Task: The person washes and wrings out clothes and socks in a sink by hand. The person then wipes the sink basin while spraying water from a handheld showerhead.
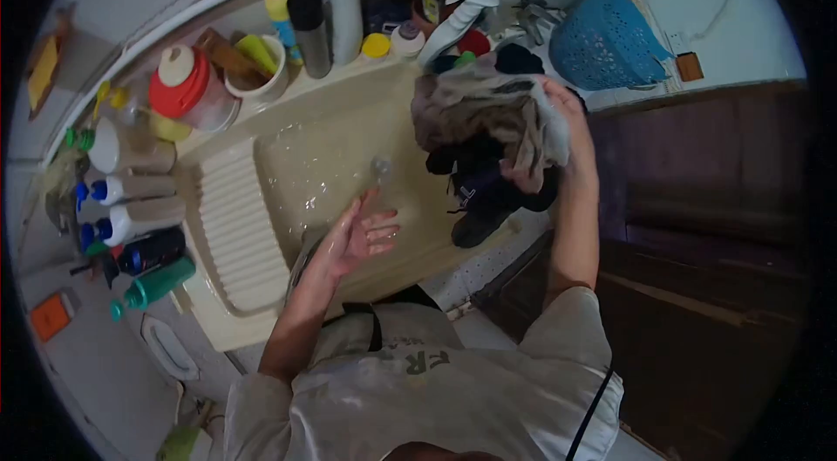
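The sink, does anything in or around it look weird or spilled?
The clothes look messiest: a dark and grey heap covers part of the sink's right end. The white spray bottle seems to lean, but the rounded camera view may bend things. I see nothing clearly spilled or broken.

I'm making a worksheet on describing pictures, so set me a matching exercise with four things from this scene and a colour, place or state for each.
1. Left hand
2. Basket
3. Right hand
4. Washboard

A. Touching the clothes
B. Ridged, cream-coloured
C. Open above the sink
D. Blue, with small holes

Pairs: 1-C, 2-D, 3-A, 4-B
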Motion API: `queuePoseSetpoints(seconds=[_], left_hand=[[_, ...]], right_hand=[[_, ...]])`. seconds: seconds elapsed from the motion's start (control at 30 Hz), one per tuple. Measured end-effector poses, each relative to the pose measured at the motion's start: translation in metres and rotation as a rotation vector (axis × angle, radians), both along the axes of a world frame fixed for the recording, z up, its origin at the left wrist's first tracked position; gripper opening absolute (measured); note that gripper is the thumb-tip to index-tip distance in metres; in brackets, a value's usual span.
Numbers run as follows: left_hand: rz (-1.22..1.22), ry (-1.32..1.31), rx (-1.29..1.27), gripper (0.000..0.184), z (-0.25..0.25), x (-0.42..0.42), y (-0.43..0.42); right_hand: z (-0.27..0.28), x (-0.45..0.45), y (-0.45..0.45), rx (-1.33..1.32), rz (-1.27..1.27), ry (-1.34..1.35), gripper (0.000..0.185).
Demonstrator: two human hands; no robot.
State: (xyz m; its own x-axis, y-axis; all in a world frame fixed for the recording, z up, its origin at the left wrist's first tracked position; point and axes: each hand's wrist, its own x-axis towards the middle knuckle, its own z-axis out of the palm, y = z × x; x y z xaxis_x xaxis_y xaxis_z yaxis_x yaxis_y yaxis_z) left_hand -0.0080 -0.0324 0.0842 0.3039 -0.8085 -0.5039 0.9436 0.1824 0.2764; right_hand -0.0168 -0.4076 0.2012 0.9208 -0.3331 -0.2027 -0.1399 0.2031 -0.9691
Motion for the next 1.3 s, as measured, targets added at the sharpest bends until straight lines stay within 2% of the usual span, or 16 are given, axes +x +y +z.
queuePoseSetpoints(seconds=[0.1, 0.23, 0.3, 0.37, 0.47, 0.53, 0.6, 0.7, 0.77, 0.8, 0.9, 0.97, 1.03, 1.07, 1.17, 1.3], left_hand=[[0.236, 0.337, -0.371, 0.075, -0.017, 0.019, 0.005], [0.419, 0.185, 0.214, 0.058, -0.09, 0.052, 0.058], [0.501, -0.276, 0.977, 0.059, -0.12, 0.048, 0.065], [0.049, -0.825, 1.339, 0.07, -0.164, 0.04, 0.077], [-0.222, -1.418, 1.612, 0.072, -0.182, 0.034, 0.07], [-0.404, -1.336, 1.414, 0.062, -0.198, 0.054, 0.083], [-0.132, -1.21, 1.371, 0.044, -0.237, 0.066, 0.09], [0.779, -0.527, 1.111, 0.033, -0.255, 0.071, 0.062], [0.382, -0.531, 1.45, 0.043, -0.235, 0.064, 0.032], [0.018, -0.747, 1.646, 0.055, -0.218, 0.058, 0.021], [-0.468, -1.248, 1.503, 0.065, -0.245, 0.05, 0.067], [-0.505, -1.114, 1.413, 0.069, -0.245, 0.054, 0.064], [0.173, -0.395, 1.217, 0.067, -0.3, 0.046, 0.04], [0.385, 0.222, 0.58, 0.062, -0.216, 0.063, 0.019], [0.625, 0.455, 0.158, 0.056, -0.197, 0.078, 0.045], [0.705, 0.011, 0.152, 0.036, -0.161, 0.079, 0.112]], right_hand=[[-0.063, 0.011, 0.104, -0.036, 0.358, -0.006, 0.034], [-0.208, 0.018, 0.19, 0.113, -0.054, 0.42, 0.041], [-0.28, 0.02, 0.222, 0.154, -0.292, 0.598, 0.043], [-0.347, 0.013, 0.266, -0.195, -0.241, 0.53, 0.039], [-0.361, 0.011, 0.316, -0.646, 0.286, 0.195, 0.035], [-0.344, 0.033, 0.299, -0.62, 0.292, 0.437, 0.037], [-0.327, 0.036, 0.281, -0.586, 0.316, 0.693, 0.038], [-0.316, 0.048, 0.277, -0.471, -0.189, 0.683, 0.052], [-0.336, 0.051, 0.301, -1.173, -0.051, 0.494, 0.053], [-0.326, 0.047, 0.298, -1.067, 0.324, 0.533, 0.051], [-0.352, 0.049, 0.254, -0.779, 0.372, 0.302, 0.046], [-0.36, 0.062, 0.249, -0.686, 0.278, 0.541, 0.044], [-0.357, 0.064, 0.262, -1.075, 0.18, 0.373, 0.045], [-0.346, 0.067, 0.268, -1.081, 0.181, 0.37, 0.045], [-0.268, 0.07, 0.295, 0.164, 0.417, 0.478, 0.042], [-0.188, 0.073, 0.347, 0.272, 0.486, 0.208, 0.04]])
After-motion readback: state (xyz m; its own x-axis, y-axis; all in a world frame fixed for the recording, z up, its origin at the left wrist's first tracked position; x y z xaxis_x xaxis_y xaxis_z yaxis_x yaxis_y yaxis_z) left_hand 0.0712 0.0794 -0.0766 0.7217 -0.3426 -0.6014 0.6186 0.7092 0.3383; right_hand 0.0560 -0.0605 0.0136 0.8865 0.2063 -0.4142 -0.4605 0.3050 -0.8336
